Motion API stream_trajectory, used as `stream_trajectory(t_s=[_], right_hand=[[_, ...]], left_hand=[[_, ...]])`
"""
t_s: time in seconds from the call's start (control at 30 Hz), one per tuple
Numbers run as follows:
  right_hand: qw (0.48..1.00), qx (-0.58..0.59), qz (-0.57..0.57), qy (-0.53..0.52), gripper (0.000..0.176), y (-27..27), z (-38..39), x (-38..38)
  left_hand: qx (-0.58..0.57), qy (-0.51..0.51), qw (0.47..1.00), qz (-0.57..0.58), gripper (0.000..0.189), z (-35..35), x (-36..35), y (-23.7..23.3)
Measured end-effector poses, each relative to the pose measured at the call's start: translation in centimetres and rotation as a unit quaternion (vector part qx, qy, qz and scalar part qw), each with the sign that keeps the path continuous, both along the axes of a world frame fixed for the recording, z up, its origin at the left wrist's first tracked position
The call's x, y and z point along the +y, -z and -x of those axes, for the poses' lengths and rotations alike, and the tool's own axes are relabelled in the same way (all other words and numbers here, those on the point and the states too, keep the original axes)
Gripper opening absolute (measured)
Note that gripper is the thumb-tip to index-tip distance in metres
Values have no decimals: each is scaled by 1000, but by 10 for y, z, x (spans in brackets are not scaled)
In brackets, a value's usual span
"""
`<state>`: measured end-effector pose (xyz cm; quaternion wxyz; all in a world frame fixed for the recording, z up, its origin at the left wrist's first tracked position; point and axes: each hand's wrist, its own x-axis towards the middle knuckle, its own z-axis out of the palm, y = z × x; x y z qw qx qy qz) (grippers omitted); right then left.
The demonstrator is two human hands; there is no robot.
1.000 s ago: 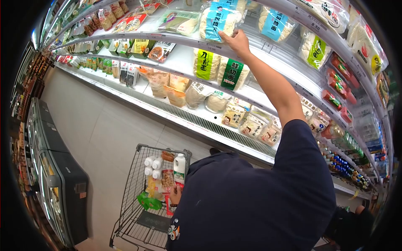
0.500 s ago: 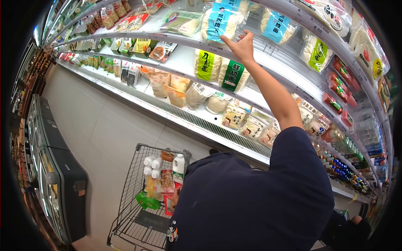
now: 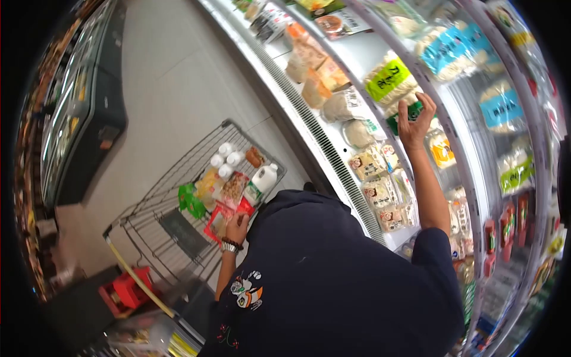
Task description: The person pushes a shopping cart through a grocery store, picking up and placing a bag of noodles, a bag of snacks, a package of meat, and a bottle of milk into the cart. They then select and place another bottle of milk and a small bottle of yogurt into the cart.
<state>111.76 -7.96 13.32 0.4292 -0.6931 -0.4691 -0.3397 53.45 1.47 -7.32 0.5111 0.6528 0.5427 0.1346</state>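
Green-labelled noodle pack (image 3: 413, 111): lies on a shelf (image 3: 361, 58) of the display, directly under the fingers of the right hand (image 3: 414, 107). Thumb and forefinger stand apart, a modest gap between them, with part of the green label showing in the gap. Fingertips appear to be at the pack's surface; whether they press on it, cannot tell.

Appearance: clear wrapping, pale noodles visible beside the dark green band; lettering on the band mostly covered by the hand and blurred. Its neighbour, touching or nearly so, is a noodle pack with a yellow-green label (image 3: 389, 80). On the other side, near the wrist, an orange-labelled pack (image 3: 441, 149).

Right arm: bare forearm (image 3: 430, 193) extends from a short dark sleeve (image 3: 439, 256) to the shelf, back of the hand toward the camera, fingers curved.

Left hand (image 3: 238, 226): low over the shopping cart (image 3: 183, 232), at a red packet (image 3: 245, 206), fingers bent. Grip cannot be told; fingertips not clearly visible. Wrist carries a dark beaded bracelet (image 3: 231, 243) and a silver-coloured band (image 3: 229, 247). Just beyond this hand, among the cart's contents, a white bottle with a green label (image 3: 264, 177).
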Motion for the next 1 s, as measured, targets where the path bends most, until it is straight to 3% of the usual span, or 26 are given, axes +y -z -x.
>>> stream_trajectory(t_s=[0.03, 0.13, 0.2, 0.27, 0.33, 0.37, 0.43, 0.53, 0.57, 0.67, 0.77, 0.87, 1.0], right_hand=[[996, 49, 49, -62, 35, 24, 21, 5], [941, 220, 181, -184, 24, 94, 95, 12], [899, 275, 249, -232, 21, 134, 139, 16], [861, 285, 290, -306, 22, 157, 178, 26], [823, 268, 353, -355, 21, 162, 212, 40], [789, 288, 393, -376, 22, 159, 226, 48], [748, 273, 468, -383, 24, 176, 246, 61], [703, 259, 529, -398, 26, 194, 269, 75], [694, 248, 539, -407, 26, 201, 274, 77], [699, 229, 551, -394, 26, 215, 288, 80], [699, 233, 558, -382, 26, 227, 291, 81], [700, 241, 576, -346, 27, 230, 295, 79], [689, 268, 603, -298, 28, 254, 296, 69]], left_hand=[[32, 4, 994, -103, 24, 12, 2, 3], [60, -112, 988, -91, 24, 50, 10, -46], [123, -179, 959, -179, 25, 98, 17, -75], [180, -236, 912, -283, 27, 161, 20, -101], [347, -221, 830, -377, 30, 235, 24, -128], [398, -218, 784, -423, 42, 281, 22, -130], [469, -284, 747, -376, 64, 335, 15, -149], [582, -300, 715, -247, 85, 425, -3, -118], [583, -323, 727, -165, 93, 446, -7, -105], [571, -317, 731, -198, 93, 440, -12, -105], [523, -383, 745, -158, 81, 489, -5, -98], [258, -484, 833, 78, 67, 520, 8, -94], [202, -512, 832, 74, 59, 498, 22, -105]])
